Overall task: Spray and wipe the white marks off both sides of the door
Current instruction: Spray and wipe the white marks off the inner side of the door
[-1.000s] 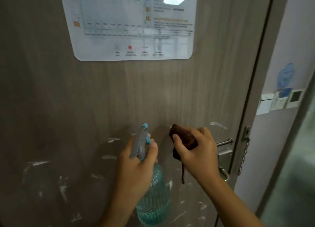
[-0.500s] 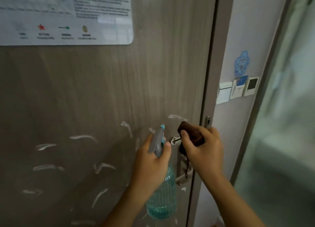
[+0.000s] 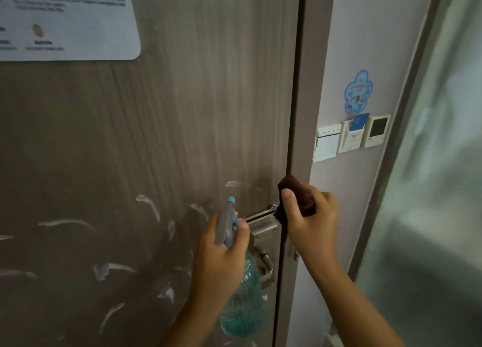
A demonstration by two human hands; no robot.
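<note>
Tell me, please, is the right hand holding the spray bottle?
No, the right hand grips a dark cloth by the door edge, while the left hand holds the spray bottle.

To your right you see a pale wall (image 3: 365, 46) with a blue flower-shaped sticker (image 3: 358, 92) above three white wall panels (image 3: 350, 137), one holding a blue card (image 3: 359, 122). Past them, at the right edge, stands a frosted glass partition (image 3: 443, 164). Light is dim.

Door (image 3: 182, 138) face lay open left of the spray bottle (image 3: 241, 310); handle (image 3: 260, 215), latch plate (image 3: 264, 228) and frame (image 3: 313, 85) crowded the right edge.
</note>
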